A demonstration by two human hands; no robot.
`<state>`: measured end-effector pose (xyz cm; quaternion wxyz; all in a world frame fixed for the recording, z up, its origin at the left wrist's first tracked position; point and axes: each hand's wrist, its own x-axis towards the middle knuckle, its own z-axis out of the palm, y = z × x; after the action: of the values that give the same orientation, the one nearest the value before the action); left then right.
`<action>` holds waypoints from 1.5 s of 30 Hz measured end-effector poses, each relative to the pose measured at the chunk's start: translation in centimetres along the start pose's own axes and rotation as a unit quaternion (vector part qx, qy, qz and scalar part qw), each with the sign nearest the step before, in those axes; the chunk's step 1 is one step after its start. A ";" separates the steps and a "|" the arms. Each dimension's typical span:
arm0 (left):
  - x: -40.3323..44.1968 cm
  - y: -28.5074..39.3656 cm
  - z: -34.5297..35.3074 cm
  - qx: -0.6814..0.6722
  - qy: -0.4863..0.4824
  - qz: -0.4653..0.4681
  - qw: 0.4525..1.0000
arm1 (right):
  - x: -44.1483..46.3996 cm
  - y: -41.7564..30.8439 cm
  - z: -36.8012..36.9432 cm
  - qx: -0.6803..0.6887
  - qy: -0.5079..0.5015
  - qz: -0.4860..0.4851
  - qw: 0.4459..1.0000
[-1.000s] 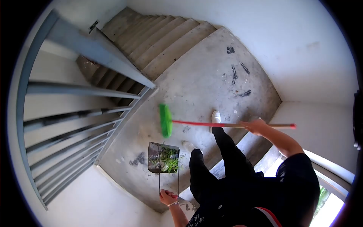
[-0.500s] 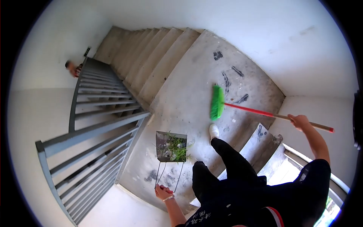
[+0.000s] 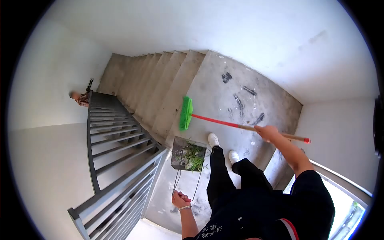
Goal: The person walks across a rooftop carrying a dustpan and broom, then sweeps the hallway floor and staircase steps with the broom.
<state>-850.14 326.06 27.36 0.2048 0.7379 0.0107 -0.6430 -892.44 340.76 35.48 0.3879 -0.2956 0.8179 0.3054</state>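
Note:
My right hand (image 3: 267, 133) is closed around the wooden part of the handle of a broom (image 3: 216, 121). Its green bristle head (image 3: 186, 113) is at the edge of the landing by the stairs, left of my feet. My left hand (image 3: 181, 199) grips the wire handle of a dustpan (image 3: 179, 161). Green weeds (image 3: 193, 156) and some pale litter lie in the pan, which is below the broom head in view. Whether the pan touches the floor I cannot tell.
Concrete stairs (image 3: 160, 84) run off at the upper left. A grey metal railing (image 3: 120, 176) borders the left side, with another person (image 3: 81, 98) beyond it. Dark marks (image 3: 239, 102) cover part of the landing (image 3: 216, 88). A bright window (image 3: 340, 200) is at lower right.
The broom has moved left across the landing to the stair edge, with my right hand following. My feet have stepped forward, and the dustpan has shifted slightly right in view.

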 end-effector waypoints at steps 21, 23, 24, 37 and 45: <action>-3.5 -4.4 8.6 0.130 -0.055 0.056 0.988 | 3.7 14.6 3.2 0.172 0.080 -0.017 0.982; -4.5 -4.7 9.7 0.141 -0.074 0.061 0.985 | 6.5 8.0 -3.2 0.323 -0.115 0.112 0.933; -5.2 -4.4 10.2 0.148 -0.075 0.057 0.984 | 7.6 7.1 -3.4 0.358 -0.098 0.094 0.924; -10.0 -3.5 20.4 0.298 -0.113 0.028 0.947 | -10.4 20.2 12.4 0.328 -0.018 0.139 0.934; -12.9 -3.3 24.2 0.298 -0.189 0.027 0.935 | -27.0 18.4 6.9 0.443 -0.067 0.277 0.850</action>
<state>-876.14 324.65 36.58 -0.0091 0.6299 -0.2405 -0.7384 -888.44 364.22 58.94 0.4304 0.1679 0.8865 0.0241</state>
